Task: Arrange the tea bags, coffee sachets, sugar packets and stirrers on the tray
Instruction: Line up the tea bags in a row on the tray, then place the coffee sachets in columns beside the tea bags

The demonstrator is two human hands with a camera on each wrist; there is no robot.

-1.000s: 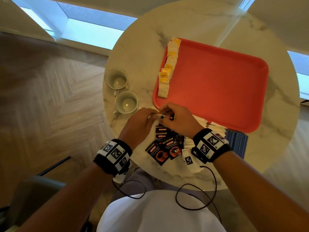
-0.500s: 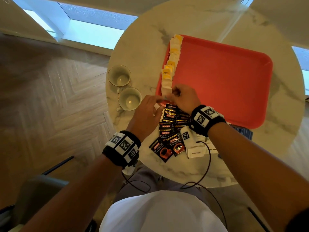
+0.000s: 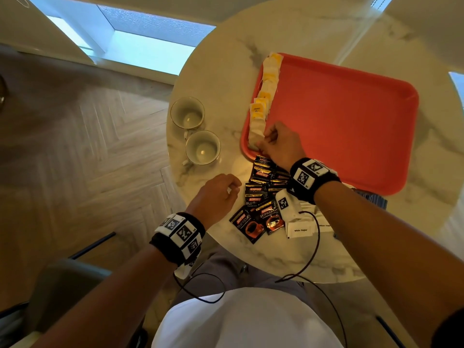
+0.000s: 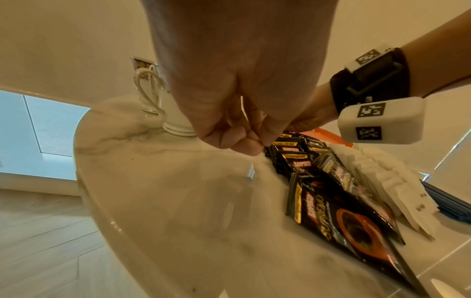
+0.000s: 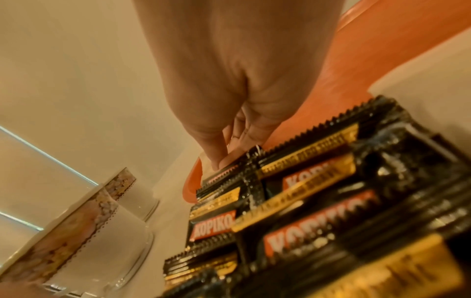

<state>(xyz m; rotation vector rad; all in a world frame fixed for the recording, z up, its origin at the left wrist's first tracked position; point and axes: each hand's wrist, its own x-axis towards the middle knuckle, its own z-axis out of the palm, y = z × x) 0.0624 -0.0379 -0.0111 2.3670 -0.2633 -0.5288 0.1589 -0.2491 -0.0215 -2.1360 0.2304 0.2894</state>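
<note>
Your right hand (image 3: 281, 144) sits at the near-left corner of the red plastic tray (image 3: 351, 126), fingers curled against the nearest bag in the row of white tea bags with yellow tags (image 3: 263, 96); the row runs along the tray's left rim. Whether those fingers actually pinch a tea bag cannot be told: the head view hides the fingertips and the right wrist view is blurred there. Your left hand (image 3: 216, 197) hovers over the round white marble table (image 3: 226, 71), just left of the pile of black Kopiko coffee sachets (image 3: 261, 194). In the left wrist view its fingers (image 4: 242, 141) are curled inward, thumb meeting fingertips, with nothing visible between them. The coffee sachets lie overlapped on the table, off the tray, just beside its near edge. White paper sugar packets (image 3: 300, 228) lie to the right of the sachets, partly under your right wrist. Dark blue flat items (image 3: 374, 199) show at the tray's near edge; too hidden to identify. Two white ceramic cups with gold rims (image 3: 195, 131) stand side by side on the table, left of the tray.
</note>
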